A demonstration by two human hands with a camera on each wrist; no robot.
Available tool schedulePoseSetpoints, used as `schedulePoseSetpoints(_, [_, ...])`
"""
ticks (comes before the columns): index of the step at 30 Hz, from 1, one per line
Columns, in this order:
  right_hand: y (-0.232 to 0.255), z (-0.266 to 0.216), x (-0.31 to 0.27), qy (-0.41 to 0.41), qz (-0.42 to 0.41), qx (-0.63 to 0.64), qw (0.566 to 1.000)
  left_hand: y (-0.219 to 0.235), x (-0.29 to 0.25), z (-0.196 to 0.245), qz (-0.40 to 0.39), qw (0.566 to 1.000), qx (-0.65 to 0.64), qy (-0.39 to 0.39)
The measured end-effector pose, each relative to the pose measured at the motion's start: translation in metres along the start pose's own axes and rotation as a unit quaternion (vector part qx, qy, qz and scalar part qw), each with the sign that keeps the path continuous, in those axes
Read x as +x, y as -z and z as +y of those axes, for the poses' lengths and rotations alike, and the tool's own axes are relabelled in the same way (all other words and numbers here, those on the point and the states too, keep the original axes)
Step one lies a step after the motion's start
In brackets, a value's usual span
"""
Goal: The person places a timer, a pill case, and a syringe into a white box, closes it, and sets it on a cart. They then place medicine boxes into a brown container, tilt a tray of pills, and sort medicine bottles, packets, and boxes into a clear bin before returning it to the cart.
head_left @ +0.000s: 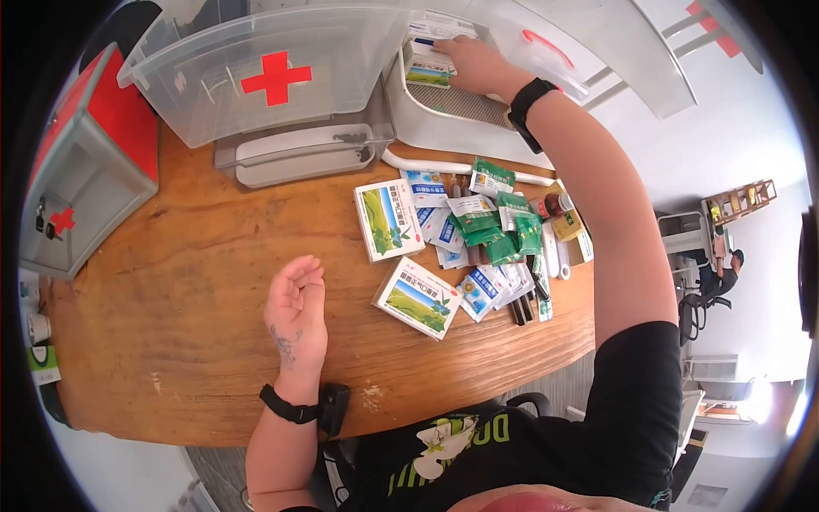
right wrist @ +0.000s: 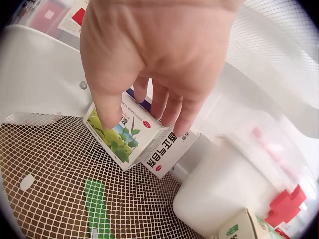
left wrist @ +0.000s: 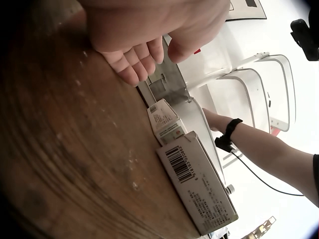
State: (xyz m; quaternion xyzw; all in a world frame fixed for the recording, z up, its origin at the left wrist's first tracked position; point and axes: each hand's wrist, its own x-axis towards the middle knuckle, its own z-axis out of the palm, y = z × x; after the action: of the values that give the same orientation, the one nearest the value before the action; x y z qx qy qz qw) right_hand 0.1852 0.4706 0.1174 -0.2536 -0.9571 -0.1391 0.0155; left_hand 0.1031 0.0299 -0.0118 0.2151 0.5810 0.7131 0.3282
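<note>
The right hand (head_left: 478, 64) pinched a medicine box (right wrist: 117, 134), its thumb on the picture face and its fingers bent over the far side. Hand and box were both inside the white basket (head_left: 418, 128), with the mesh floor beneath them. Near the hand, on its little-finger side, stood a white tub (right wrist: 214, 184). The grip looked shallow, so the box might twist or slip if raised fast, and a hard squeeze could dent the card. A sideways swing could catch the box on the basket's wall or knock the tub.

Nearer the body than that hand lay a heap of sachets (head_left: 499, 222), with a bottle (head_left: 554, 203) close by the forearm; a dropped elbow could upset either. The left hand (head_left: 299, 311), well apart from the right, gripped nothing, its fingers loosely curled over the table (head_left: 188, 282). To its right lay two more boxes (head_left: 418, 299); a careless sweep could shove them into the sachets. Beyond its fingertips, well apart, stood a clear bin (head_left: 205, 119).
</note>
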Motion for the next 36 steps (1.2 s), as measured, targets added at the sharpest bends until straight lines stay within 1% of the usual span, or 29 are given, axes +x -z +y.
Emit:
schedulePoseSetpoints(2, [-0.004,0.0,0.001,0.003,0.018,-0.027,0.999,0.001,-0.001,-0.003,-0.008,0.999,0.02,-0.026])
schedulePoseSetpoints(3, [-0.004,0.0,0.003,0.006,0.029,-0.041,0.999,0.001,0.0,-0.003,-0.008,0.999,0.021,-0.026])
schedulePoseSetpoints(5, [-0.003,-0.004,0.005,-0.018,0.014,-0.078,0.997,0.002,0.0,-0.003,-0.007,0.999,0.024,-0.026])
schedulePoseSetpoints(6, [-0.002,-0.009,0.006,-0.029,0.005,-0.096,0.995,0.0,0.001,0.0,0.0,1.0,0.019,-0.015])
schedulePoseSetpoints(8, [0.0,-0.008,0.006,-0.021,0.017,-0.09,0.996,-0.005,0.0,0.008,0.015,1.0,0.01,0.017])
schedulePoseSetpoints(9, [0.001,-0.009,0.004,-0.017,0.021,-0.085,0.996,-0.003,-0.001,0.007,0.01,1.0,0.01,0.011])
schedulePoseSetpoints(11, [0.008,-0.008,0.003,-0.036,-0.001,-0.072,0.997,-0.002,0.001,0.002,0.003,1.0,0.008,-0.006])
schedulePoseSetpoints(13, [0.024,-0.013,-0.007,-0.064,-0.024,-0.039,0.997,0.001,0.003,-0.005,-0.012,0.999,0.03,-0.029])
schedulePoseSetpoints(14, [0.041,-0.021,-0.018,-0.083,-0.033,-0.014,0.996,0.003,0.004,-0.008,-0.021,0.998,0.041,-0.041])
schedulePoseSetpoints(15, [0.049,-0.023,-0.025,-0.102,-0.039,0.009,0.994,0.003,0.004,-0.008,-0.02,0.998,0.048,-0.039])
schedulePoseSetpoints(16, [0.047,-0.018,-0.033,-0.084,0.021,-0.011,0.996,0.003,0.004,-0.008,-0.02,0.998,0.054,-0.037])
schedulePoseSetpoints(19, [0.068,-0.019,-0.069,-0.021,0.129,-0.06,0.99,0.004,0.006,-0.01,-0.026,0.997,0.058,-0.035])
schedulePoseSetpoints(22, [0.087,-0.021,-0.105,0.007,0.183,-0.048,0.982,0.001,0.005,-0.006,-0.027,0.998,0.047,-0.03])
schedulePoseSetpoints(25, [0.126,-0.074,-0.164,-0.118,0.196,0.09,0.969,-0.002,0.002,-0.003,-0.028,0.998,0.054,-0.028])
schedulePoseSetpoints(28, [0.098,-0.057,-0.207,-0.131,0.156,0.239,0.95,-0.002,0.002,-0.004,-0.026,0.998,0.059,-0.028])
schedulePoseSetpoints(29, [0.09,-0.063,-0.217,-0.162,0.089,0.348,0.919,-0.002,0.002,-0.005,-0.025,0.998,0.059,-0.029])
schedulePoseSetpoints(31, [0.074,-0.084,-0.229,-0.204,0.052,0.469,0.858,-0.002,0.002,-0.006,-0.027,0.998,0.054,-0.03])
schedulePoseSetpoints(33, [0.062,-0.098,-0.233,-0.246,-0.031,0.47,0.847,-0.001,0.003,-0.008,-0.03,0.997,0.057,-0.035])
schedulePoseSetpoints(34, [0.055,-0.103,-0.234,-0.251,-0.041,0.478,0.841,-0.001,0.002,-0.009,-0.032,0.997,0.062,-0.039])
schedulePoseSetpoints(36, [0.037,-0.109,-0.237,-0.268,-0.066,0.444,0.853,0.0,0.001,-0.008,-0.033,0.996,0.073,-0.038])
